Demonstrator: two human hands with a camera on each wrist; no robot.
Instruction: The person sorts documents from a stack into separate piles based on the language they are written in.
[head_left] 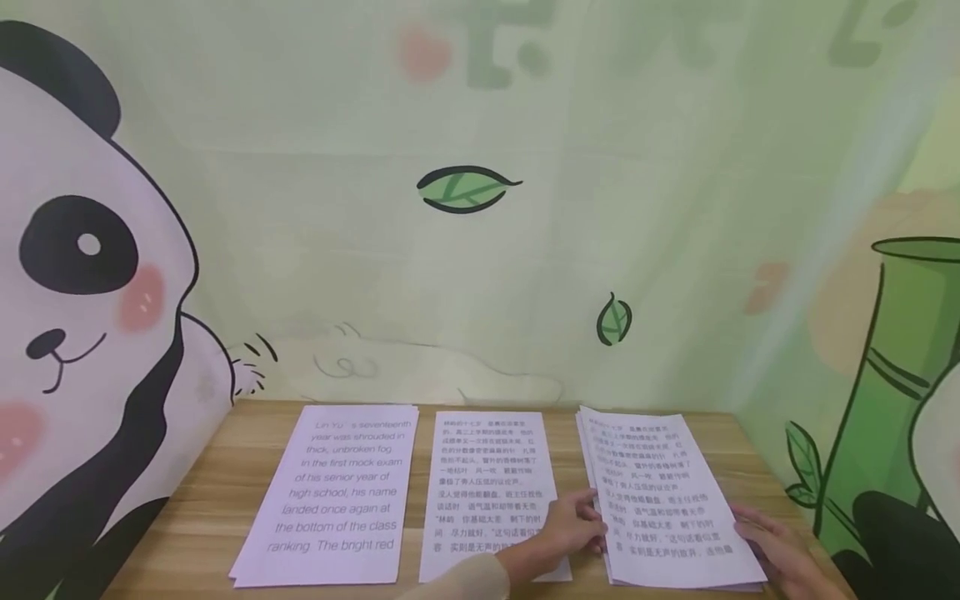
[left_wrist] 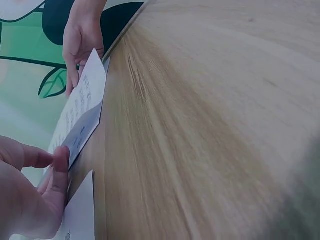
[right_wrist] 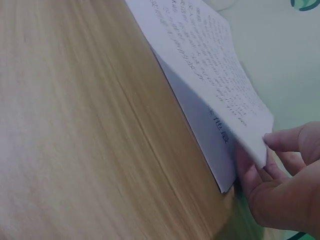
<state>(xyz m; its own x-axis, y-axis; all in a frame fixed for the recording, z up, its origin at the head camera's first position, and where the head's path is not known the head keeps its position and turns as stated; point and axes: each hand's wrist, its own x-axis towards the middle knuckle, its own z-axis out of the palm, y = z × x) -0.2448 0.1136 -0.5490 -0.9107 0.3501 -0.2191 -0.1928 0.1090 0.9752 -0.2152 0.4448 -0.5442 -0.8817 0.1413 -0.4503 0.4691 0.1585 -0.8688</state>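
A printed sheet of paper (head_left: 660, 492) with Chinese text lies over the right-hand pile, its near edge bowed up off the paper below. My left hand (head_left: 562, 532) pinches its left edge between thumb and fingers; the left wrist view shows this hand (left_wrist: 32, 192) close up. At the opposite edge, my right hand (head_left: 780, 554) holds the same sheet. In the right wrist view, fingers of the right hand (right_wrist: 285, 185) grip the raised corner, and a gap shows above the lower paper (right_wrist: 187, 112). Some fingertips are hidden behind the sheet.
A middle sheet with Chinese text (head_left: 487, 475) lies partly under my left forearm. Further left is a pile with large English print (head_left: 337, 492). All rest on a wooden table (head_left: 258, 446), backed by a panda-and-bamboo printed cloth (head_left: 337, 208).
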